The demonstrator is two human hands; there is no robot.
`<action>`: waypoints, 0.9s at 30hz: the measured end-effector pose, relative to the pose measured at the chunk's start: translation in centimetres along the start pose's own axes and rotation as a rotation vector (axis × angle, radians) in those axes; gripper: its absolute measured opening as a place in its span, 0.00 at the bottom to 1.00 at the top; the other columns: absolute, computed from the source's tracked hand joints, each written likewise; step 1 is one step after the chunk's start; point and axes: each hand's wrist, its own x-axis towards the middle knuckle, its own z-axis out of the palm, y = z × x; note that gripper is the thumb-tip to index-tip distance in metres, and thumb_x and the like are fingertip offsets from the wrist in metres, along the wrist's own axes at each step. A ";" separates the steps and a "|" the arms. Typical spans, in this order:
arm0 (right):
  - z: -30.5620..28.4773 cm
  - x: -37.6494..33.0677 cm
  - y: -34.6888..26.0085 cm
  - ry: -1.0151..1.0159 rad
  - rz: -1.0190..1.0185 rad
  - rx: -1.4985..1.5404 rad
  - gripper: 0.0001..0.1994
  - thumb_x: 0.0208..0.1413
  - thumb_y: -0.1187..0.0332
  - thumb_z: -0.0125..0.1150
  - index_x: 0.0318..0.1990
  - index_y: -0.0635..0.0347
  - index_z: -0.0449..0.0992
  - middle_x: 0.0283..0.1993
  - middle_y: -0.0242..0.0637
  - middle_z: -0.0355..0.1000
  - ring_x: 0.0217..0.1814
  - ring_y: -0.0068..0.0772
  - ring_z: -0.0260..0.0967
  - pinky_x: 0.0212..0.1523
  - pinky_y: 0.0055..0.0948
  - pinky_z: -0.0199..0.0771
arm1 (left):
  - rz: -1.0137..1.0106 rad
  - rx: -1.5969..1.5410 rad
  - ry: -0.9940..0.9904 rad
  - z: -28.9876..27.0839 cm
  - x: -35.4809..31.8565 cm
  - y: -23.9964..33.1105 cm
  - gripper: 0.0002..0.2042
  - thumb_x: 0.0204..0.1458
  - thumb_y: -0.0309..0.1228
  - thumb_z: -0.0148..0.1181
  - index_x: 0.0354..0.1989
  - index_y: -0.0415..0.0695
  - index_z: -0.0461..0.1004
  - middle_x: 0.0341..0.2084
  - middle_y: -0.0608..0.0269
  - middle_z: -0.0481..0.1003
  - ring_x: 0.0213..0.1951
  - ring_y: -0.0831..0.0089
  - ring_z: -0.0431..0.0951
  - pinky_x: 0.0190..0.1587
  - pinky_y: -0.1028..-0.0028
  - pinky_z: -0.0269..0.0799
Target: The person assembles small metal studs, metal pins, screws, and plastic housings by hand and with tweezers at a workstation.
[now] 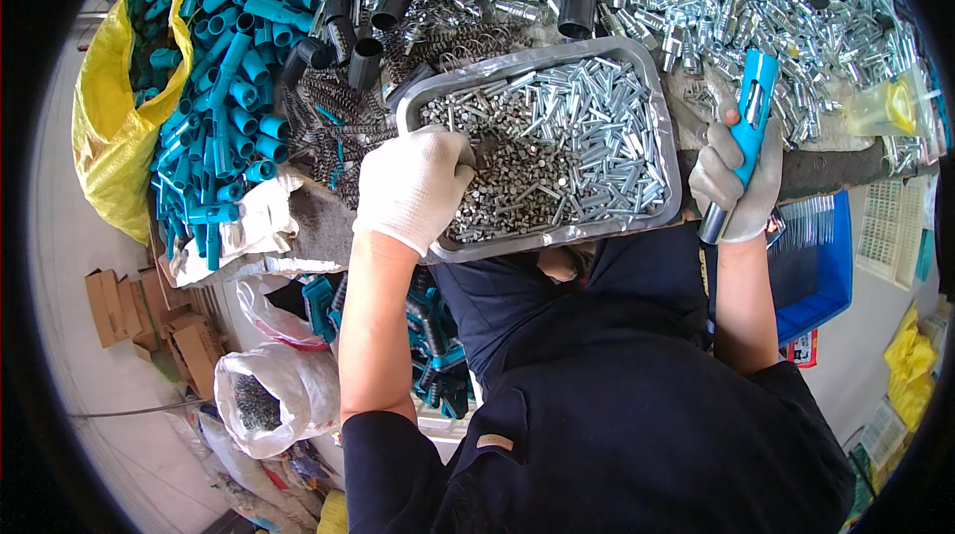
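In my right gloved hand (714, 176) is a teal plastic tube (759, 101) with a slot in its side and a black lower end, tilted upward to the right of the tray. My fingers are wrapped round it. My left gloved hand (410, 186) reaches over the left side of a grey tray (552, 239), its fingers curled at the small parts; what they hold, if anything, is hidden. Inside the tray, short metal studs (517, 176) fill the left part and longer silver pins (607, 126) the right.
Teal tubes (239, 96) are heaped at the left by a yellow sack (104, 126). Springs (343, 101), black sleeves (577, 7) and silver metal fittings (696, 17) cover the bench behind the tray. A blue bin (831, 275) stands below at right, a white sack (298, 385) below at left.
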 end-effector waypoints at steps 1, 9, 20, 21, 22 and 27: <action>0.1 0.0 0.0 0.000 -0.001 0.002 0.25 0.66 0.45 0.45 0.50 0.62 0.65 0.22 0.29 0.53 0.12 0.18 0.44 0.10 0.21 0.43 | 0.009 -0.017 -0.022 -0.1 0.0 -0.1 0.06 0.46 0.34 0.61 0.28 0.47 0.80 0.31 0.56 0.78 0.35 0.56 0.80 0.39 0.62 0.75; 0.4 -0.1 0.2 0.046 -0.013 -0.023 0.24 0.66 0.45 0.44 0.49 0.60 0.64 0.23 0.29 0.55 0.12 0.18 0.46 0.11 0.20 0.44 | 0.053 0.161 -0.023 0.8 -0.1 0.7 0.06 0.49 0.33 0.60 0.27 0.45 0.77 0.28 0.54 0.77 0.33 0.56 0.80 0.38 0.61 0.75; 0.1 -0.2 0.1 0.035 -0.003 -0.005 0.25 0.66 0.45 0.45 0.50 0.61 0.64 0.23 0.29 0.54 0.12 0.17 0.45 0.11 0.20 0.44 | 0.081 -0.106 0.257 -1.3 -0.8 -0.9 0.05 0.52 0.27 0.57 0.35 0.43 0.69 0.27 0.53 0.75 0.32 0.54 0.79 0.33 0.62 0.74; 0.0 -0.2 0.0 0.044 -0.008 -0.005 0.25 0.66 0.45 0.45 0.50 0.61 0.64 0.23 0.28 0.54 0.12 0.17 0.45 0.11 0.20 0.44 | 0.067 -0.132 0.226 -1.3 -0.6 -0.9 0.05 0.50 0.25 0.58 0.35 0.42 0.69 0.28 0.52 0.75 0.32 0.53 0.78 0.35 0.62 0.74; 0.1 -0.2 0.1 0.043 -0.006 -0.004 0.25 0.66 0.45 0.45 0.50 0.61 0.64 0.23 0.28 0.54 0.12 0.17 0.45 0.11 0.20 0.44 | 0.027 -0.121 0.160 -1.4 -0.4 -0.7 0.05 0.50 0.25 0.58 0.34 0.43 0.70 0.27 0.52 0.75 0.33 0.52 0.79 0.35 0.63 0.74; 0.3 0.0 0.3 0.033 -0.005 -0.011 0.25 0.66 0.45 0.44 0.50 0.62 0.64 0.23 0.29 0.54 0.12 0.17 0.44 0.11 0.20 0.43 | 0.150 -0.214 0.293 -0.2 0.6 0.2 0.09 0.49 0.27 0.60 0.39 0.48 0.77 0.28 0.56 0.76 0.33 0.56 0.79 0.36 0.64 0.74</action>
